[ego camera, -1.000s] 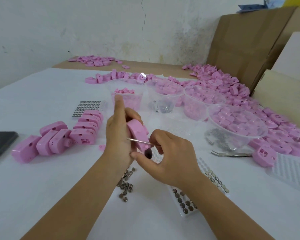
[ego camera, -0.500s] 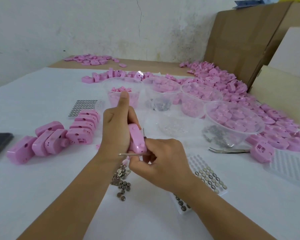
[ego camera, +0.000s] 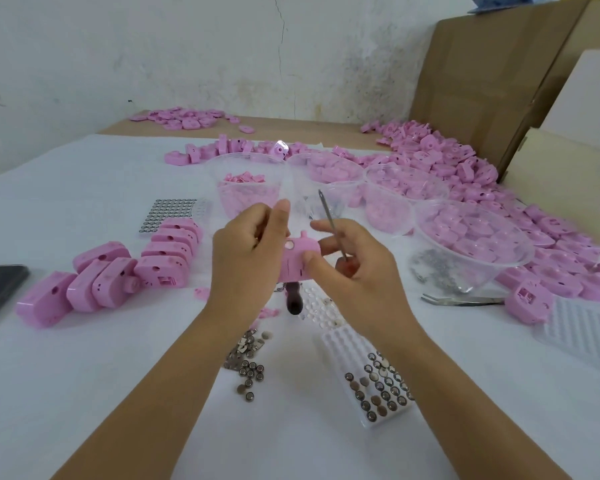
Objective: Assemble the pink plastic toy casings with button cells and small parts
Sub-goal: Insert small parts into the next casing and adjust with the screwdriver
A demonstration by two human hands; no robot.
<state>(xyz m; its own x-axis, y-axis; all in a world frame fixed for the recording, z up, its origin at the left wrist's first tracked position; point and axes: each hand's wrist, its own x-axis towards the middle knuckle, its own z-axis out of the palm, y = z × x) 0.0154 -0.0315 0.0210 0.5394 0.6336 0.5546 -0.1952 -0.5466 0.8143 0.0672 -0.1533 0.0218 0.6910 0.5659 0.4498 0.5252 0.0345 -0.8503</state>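
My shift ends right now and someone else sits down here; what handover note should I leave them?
Left hand: grips the pink casing above the table.
Right hand: pinches a thin metal tool, pointing up; thumb on the casing.
Nearby: loose button cells, cell tray, tweezers, bowls of pink parts.
Done: a group of closed casings lies at left.
Left to do: finish the held casing; whether its cell is in cannot be seen. Heaped pink shells wait at far right.
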